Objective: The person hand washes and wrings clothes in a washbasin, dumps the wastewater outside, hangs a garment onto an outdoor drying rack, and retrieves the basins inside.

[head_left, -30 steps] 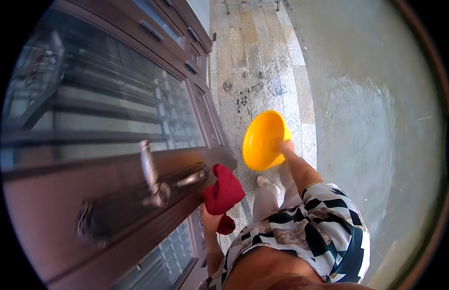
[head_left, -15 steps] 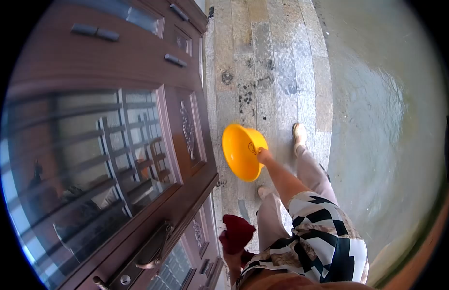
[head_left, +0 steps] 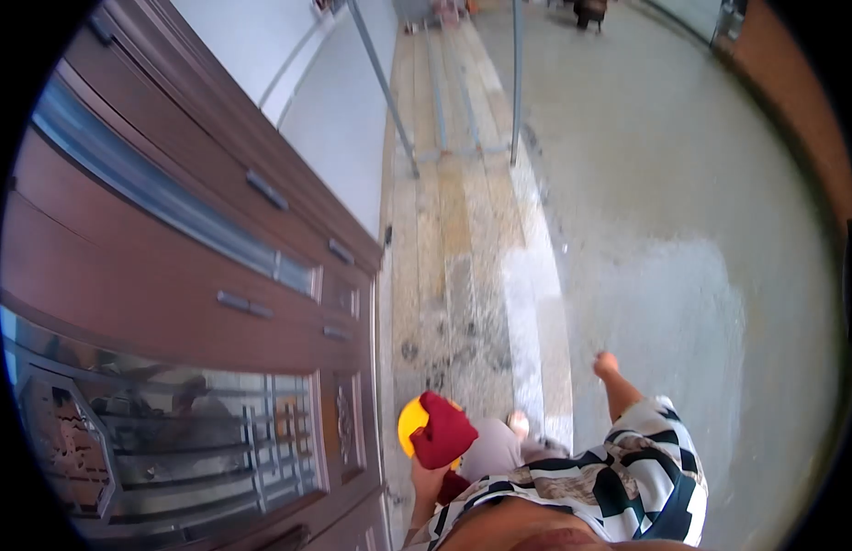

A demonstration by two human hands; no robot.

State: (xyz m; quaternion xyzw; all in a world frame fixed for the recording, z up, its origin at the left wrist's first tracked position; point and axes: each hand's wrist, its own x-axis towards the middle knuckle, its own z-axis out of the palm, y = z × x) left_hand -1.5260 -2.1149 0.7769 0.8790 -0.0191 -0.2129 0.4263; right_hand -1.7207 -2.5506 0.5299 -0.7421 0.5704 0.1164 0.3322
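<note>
My left hand [head_left: 430, 479] is closed around a dark red cloth [head_left: 447, 430], low in the view near the door. Behind the cloth a yellow basin [head_left: 410, 424] shows only in part; whether it rests on the floor or touches my left hand I cannot tell. My right hand [head_left: 606, 364] hangs out to the right over the wet concrete, its fingers loosely curled with nothing seen in them.
A brown door [head_left: 169, 303] with glass and bars stands along my left. Stone paving [head_left: 463, 220] runs ahead, with a metal frame [head_left: 516, 83] standing across it. Wet-looking concrete [head_left: 646, 202] lies to the right. My shoe [head_left: 518, 422] is on the paving.
My right hand has let go of the yellow basin and swung out to the right. The basin now appears behind the red cloth. My view has tilted up along the paving.
</note>
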